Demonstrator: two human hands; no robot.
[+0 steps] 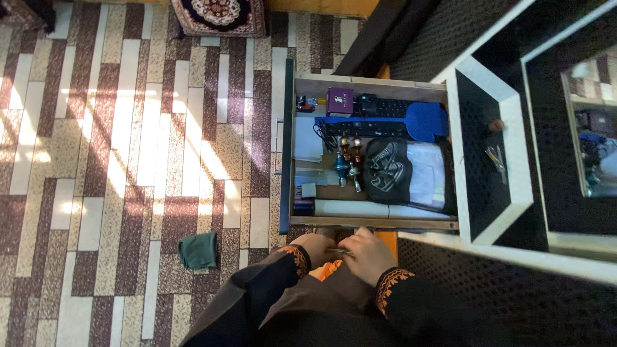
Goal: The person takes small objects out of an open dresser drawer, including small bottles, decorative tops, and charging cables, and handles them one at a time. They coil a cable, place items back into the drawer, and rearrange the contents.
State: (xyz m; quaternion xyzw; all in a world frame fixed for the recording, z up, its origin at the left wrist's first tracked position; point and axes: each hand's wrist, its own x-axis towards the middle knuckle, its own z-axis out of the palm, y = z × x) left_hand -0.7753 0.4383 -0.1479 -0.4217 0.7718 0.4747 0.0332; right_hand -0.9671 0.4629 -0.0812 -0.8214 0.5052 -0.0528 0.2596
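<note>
My left hand (316, 248) and my right hand (367, 255) meet just below the front edge of an open wooden drawer (373, 222). Between their fingers they pinch a small thin object (339, 251) that is too small to name. Both wrists wear black sleeves with orange embroidered cuffs. Inside the drawer lie a blue fly swatter (421, 120), a purple box (340, 101), a black remote (380, 105), small metal ornaments (348, 160), a black printed bag (388, 171), white folded cloth (427, 175) and a white roll (360, 208).
The drawer belongs to a black dresser with a white-framed top (495, 167) and a mirror (588, 128) at the right. A folded green cloth (198, 250) lies on the patterned brown and cream floor. A red patterned rug (218, 16) sits at the top.
</note>
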